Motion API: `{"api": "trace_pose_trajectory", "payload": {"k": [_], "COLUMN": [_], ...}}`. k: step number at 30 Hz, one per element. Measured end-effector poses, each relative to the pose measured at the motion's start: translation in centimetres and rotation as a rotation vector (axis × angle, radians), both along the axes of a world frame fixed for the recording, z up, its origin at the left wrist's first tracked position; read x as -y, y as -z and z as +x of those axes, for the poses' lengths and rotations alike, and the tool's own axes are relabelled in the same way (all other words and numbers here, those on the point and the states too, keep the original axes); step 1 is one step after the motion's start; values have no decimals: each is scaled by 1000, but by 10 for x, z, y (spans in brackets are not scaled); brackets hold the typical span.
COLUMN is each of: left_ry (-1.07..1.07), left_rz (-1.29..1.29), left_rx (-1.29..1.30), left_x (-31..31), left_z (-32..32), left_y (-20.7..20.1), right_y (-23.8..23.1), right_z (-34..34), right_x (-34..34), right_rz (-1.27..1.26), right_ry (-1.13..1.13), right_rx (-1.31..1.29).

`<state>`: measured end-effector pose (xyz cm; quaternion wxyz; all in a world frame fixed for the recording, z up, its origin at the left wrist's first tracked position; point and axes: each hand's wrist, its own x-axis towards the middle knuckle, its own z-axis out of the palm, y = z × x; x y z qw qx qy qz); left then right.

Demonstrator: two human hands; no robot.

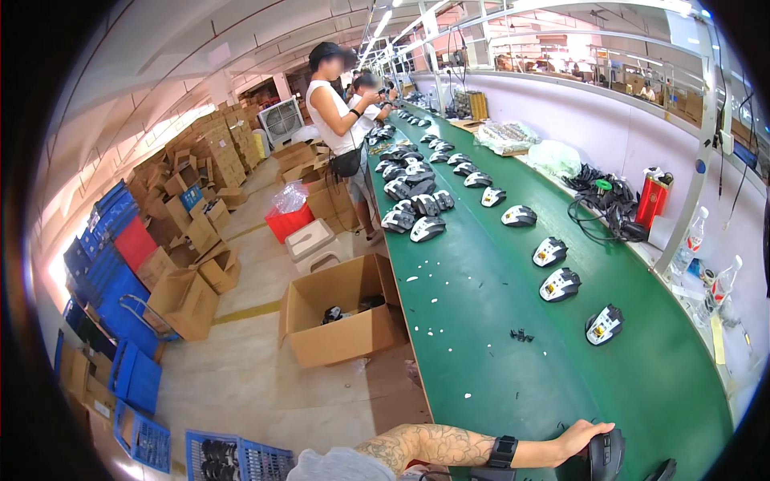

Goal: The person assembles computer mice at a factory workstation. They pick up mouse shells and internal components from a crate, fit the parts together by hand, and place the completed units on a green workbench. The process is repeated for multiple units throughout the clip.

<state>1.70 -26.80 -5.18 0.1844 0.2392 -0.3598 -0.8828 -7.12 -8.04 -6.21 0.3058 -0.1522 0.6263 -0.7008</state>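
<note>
My left forearm, with a black strap on its wrist, crosses the lower edge from the left. At its end my left hand (576, 443) is closed on a black computer mouse (607, 458), fingers at the mouse's far end. The mouse is partly cut off by the picture's edge. Beside it, a dark piece (662, 470) shows only in part. Farther up the green work surface lies an opened mouse (604, 324) with a white inside, the nearest of a row. My right hand is out of view.
The green bench (513, 377) runs far ahead, with small white and black scraps (521, 335) on it. Clustered mice (417, 204) lie farther along. Bottles (723, 282), a red can (654, 199) and cables line the right side. Left stand an open carton (345, 321) and two people (337, 120).
</note>
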Motion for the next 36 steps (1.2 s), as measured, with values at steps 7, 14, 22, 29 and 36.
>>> {"api": "trace_pose_trajectory", "payload": {"k": [7,14,22,29,36], "left_ry": [58,8,157,392,331], "left_rz": [114,153,-371,-1066,-1745], "left_rx": [-21,59,204,299,214], "left_x": [-6,-1,60,87,11], "left_z": [7,11,-111,-192,-195], "left_y": [-10,-34,-44,-18,-70], "right_y": [-56,-2,-24,-26,-26], "right_z": [34,15,23,37,28], "right_x": [18,8,22,30,20], "right_rz": [-49,-107,-93,-92,-28], "right_ry": [204,157,173,120,151], "right_rx": [60,-78,-208,-204,-261]}}
